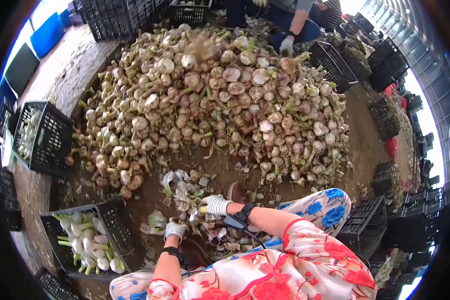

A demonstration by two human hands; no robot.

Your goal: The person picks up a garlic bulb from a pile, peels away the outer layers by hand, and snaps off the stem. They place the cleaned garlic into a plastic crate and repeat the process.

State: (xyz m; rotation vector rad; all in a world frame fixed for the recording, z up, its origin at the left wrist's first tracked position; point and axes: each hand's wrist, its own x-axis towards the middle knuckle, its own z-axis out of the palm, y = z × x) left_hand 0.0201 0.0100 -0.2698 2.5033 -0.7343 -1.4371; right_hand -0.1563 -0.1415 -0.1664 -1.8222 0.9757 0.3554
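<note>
My right hand (215, 205), in a white striped glove, is over the heap of peeled skins (185, 192), fingers curled round something too small to make out, with a bit of yellow at the fingertips. My left hand (176, 230), gloved alike, is lower and to the left beside the skins, its fingers bent and partly hidden. Beyond both hands rises a large pile of unpeeled garlic bulbs (225, 100). To the left of my left hand stands a black crate (117, 225) holding clean white bulbs with green stems (87, 242).
Another black crate (50, 137) with white bulbs stands at the left. Across the pile, a co-worker's gloved hand (286, 47) touches the bulbs near a black crate (332, 65). More crates (362, 222) stand at the right, and stacked crates (110, 20) at the back left.
</note>
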